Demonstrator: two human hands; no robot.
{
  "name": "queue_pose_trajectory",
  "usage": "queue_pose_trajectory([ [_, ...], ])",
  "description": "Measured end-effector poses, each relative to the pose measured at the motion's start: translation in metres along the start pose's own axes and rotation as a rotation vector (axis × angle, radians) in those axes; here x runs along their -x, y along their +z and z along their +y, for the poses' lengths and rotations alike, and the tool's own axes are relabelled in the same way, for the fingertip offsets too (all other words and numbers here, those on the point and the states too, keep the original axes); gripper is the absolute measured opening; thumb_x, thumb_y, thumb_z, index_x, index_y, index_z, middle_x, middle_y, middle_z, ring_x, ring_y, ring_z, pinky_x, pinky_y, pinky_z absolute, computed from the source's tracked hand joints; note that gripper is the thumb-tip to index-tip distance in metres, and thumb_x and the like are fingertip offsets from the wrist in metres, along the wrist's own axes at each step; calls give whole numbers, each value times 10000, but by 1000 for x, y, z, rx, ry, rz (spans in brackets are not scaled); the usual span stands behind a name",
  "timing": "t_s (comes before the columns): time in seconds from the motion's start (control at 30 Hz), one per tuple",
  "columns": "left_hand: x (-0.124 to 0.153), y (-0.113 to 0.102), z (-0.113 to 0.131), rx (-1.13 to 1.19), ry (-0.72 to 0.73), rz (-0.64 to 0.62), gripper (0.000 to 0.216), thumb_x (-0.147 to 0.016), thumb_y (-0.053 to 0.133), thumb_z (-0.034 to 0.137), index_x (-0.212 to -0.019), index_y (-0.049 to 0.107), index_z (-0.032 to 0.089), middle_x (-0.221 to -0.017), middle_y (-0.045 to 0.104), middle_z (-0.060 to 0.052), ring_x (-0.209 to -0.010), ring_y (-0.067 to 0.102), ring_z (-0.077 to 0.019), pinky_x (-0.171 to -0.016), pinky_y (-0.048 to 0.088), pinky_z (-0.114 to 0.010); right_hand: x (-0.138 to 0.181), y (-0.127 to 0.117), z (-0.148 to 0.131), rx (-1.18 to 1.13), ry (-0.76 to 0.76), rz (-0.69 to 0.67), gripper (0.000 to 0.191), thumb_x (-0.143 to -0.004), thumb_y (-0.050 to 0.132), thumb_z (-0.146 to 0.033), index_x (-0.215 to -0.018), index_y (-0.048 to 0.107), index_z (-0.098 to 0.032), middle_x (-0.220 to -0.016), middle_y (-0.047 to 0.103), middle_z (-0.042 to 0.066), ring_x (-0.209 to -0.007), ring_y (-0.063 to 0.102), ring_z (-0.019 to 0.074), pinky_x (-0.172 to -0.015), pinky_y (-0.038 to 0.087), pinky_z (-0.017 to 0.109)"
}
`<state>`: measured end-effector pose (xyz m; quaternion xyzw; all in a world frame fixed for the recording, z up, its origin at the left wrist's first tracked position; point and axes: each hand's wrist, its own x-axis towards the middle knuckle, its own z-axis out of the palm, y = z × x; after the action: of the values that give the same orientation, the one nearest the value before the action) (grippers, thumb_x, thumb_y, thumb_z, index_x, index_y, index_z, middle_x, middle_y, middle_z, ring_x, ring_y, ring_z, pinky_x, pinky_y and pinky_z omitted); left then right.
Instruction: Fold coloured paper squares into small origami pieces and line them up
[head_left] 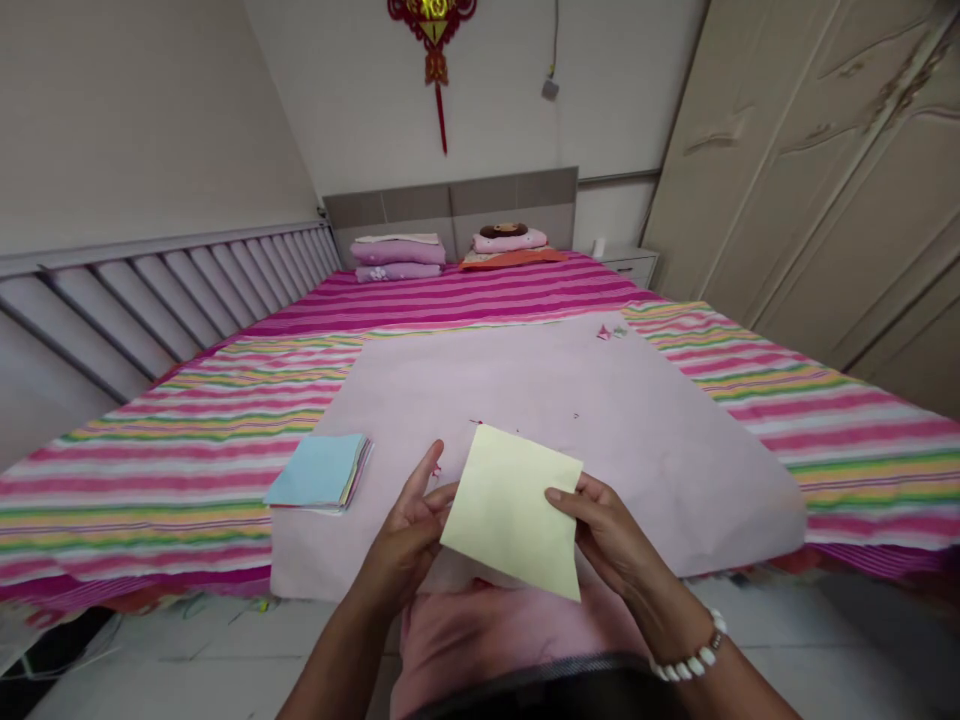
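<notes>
A square sheet of pale yellow paper [517, 510] is held up, tilted, in front of my body. My right hand [607, 525] pinches its right edge, thumb on top and fingers behind. At the left edge is my left hand [412, 530], thumb stretched up and away from the sheet. Its fingertips reach the paper's edge and are partly hidden there; the hand is not gripping it. To the left lies a stack of coloured paper [319, 472], light blue on top. Beneath everything is a pale pink sheet [450, 375] spread on the bed.
Two small folded-looking pieces, one pink [604, 332] and one greenish [620, 331], lie at the sheet's far right corner. Striped bedding [247, 400] surrounds it. Folded bedding [397, 252] rests by the headboard [510, 205]. A railing [172, 290] stands left, a wardrobe [795, 180] right.
</notes>
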<state>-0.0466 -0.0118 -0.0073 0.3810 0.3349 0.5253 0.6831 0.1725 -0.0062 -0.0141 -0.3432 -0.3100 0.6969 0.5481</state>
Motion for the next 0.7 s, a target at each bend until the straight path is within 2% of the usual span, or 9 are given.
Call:
queue_pose_trajectory([
  [0.03,1,-1,1,-74,9,-39,844,-690,731,164,-1417,334,329,-1143,688,-84,-998,659,-253,-832,514,-356,2,-1,-2,4,20,-21,349,-614,810,-273,-933,720,-164,-842,754,77,-697,673,222,-689,495,337],
  [0.1,2,-3,-1,-250,45,-84,739,-716,724,183,-1379,422,306,-1174,671,-103,-1043,639,-264,-858,507,-357,4,-1,-3,14,41,-45,415,-613,809,-263,-1002,700,-164,-857,748,75,-703,673,218,-679,495,331],
  [0.2,1,-1,-4,-504,110,-76,403,-701,721,180,-1097,700,253,-1109,703,-93,-1051,632,-271,-886,501,-342,7,-2,-2,30,30,-27,654,-622,809,-251,-1233,578,-226,-827,733,25,-675,658,186,-667,491,311],
  [0.3,1,3,-5,-566,117,-39,196,-668,727,187,-852,779,228,-965,745,-91,-937,673,-278,-803,540,-339,11,-8,-1,95,-39,15,729,-729,737,-309,-1382,411,-320,-669,680,-45,-593,607,146,-632,476,284],
  [0.4,2,7,-4,-487,104,12,180,-632,747,175,-805,783,210,-897,753,-102,-845,692,-272,-707,560,-325,14,-22,1,186,-103,23,552,-761,700,-334,-1289,543,-314,-658,672,-35,-625,597,148,-625,466,274],
  [0.47,2,7,-4,-427,84,33,195,-611,760,162,-800,782,203,-877,755,-102,-821,696,-267,-689,563,-320,15,-31,4,234,-110,-19,378,-713,734,-310,-1088,699,-278,-823,726,13,-772,632,185,-710,482,301],
  [0.53,2,6,-5,-381,52,48,238,-586,774,143,-817,778,198,-888,755,-101,-821,698,-265,-700,565,-324,15,-38,6,270,-120,-80,244,-687,748,-297,-929,757,-265,-965,734,38,-902,635,220,-814,480,337],
  [0.6,1,5,-7,-353,25,56,314,-549,792,113,-853,772,193,-926,751,-103,-845,695,-267,-740,563,-336,15,-39,7,292,-123,-127,226,-687,747,-300,-912,759,-277,-991,736,43,-930,639,234,-849,482,372],
  [0.7,1,5,-8,-339,7,39,357,-517,803,91,-856,769,195,-949,745,-99,-860,689,-269,-766,555,-348,15,-35,5,325,-120,-148,284,-679,762,-296,-962,745,-286,-895,749,44,-822,662,226,-776,514,382],
])
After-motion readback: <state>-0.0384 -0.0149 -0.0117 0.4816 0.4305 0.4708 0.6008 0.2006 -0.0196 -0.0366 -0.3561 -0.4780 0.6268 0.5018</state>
